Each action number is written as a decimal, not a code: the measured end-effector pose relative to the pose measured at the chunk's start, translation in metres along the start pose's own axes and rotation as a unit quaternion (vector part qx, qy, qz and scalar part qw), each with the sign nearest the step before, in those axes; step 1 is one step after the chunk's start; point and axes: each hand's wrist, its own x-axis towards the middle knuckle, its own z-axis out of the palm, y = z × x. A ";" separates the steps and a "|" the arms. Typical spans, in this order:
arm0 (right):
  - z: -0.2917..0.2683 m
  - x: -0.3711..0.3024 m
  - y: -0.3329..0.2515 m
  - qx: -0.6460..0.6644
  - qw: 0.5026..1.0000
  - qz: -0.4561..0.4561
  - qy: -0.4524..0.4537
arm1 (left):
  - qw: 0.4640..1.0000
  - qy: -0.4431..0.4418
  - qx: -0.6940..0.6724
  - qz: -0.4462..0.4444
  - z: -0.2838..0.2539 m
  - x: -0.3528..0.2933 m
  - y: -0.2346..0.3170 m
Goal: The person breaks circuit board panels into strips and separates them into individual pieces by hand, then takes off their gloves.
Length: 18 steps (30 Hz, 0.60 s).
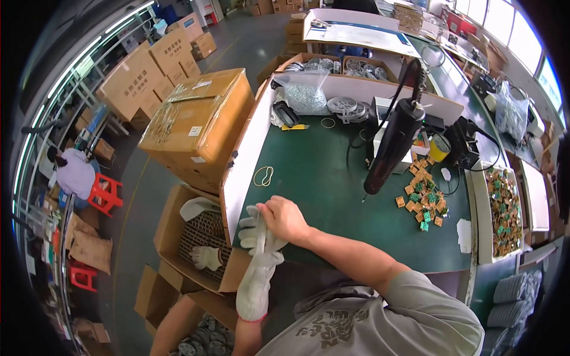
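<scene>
My left hand [249,230] is inside a white knitted glove [254,296] with a red-edged cuff, at the near left edge of the green-topped bench. Its gloved fingers show partly and point leftward, apart. My bare right hand [286,220] reaches across from the right and pinches a strip of the white glove fabric over the left hand. Part of the gloved hand is hidden behind it. Another white glove [206,257] lies in the open carton [172,252] just left of the bench. A looped rubber band [263,176] rests on the bench beyond my hands.
A black electric screwdriver [395,145] hangs tip down over the bench. Right of it lie a pile of small circuit boards [424,193] and a white tray [485,249] of more boards. A large taped carton [202,118] stands left; a person [75,172] sits farther off.
</scene>
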 end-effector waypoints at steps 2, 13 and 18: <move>-0.001 0.001 0.005 -0.010 0.999 0.041 0.008 | 1.000 -0.003 0.030 0.001 0.004 -0.016 -0.009; -0.040 0.031 0.002 0.052 0.982 0.177 -0.029 | 0.927 0.369 0.002 0.064 -0.021 0.001 -0.040; -0.055 0.030 -0.006 0.092 0.963 0.242 -0.068 | 0.908 0.374 0.187 0.030 -0.033 0.023 -0.038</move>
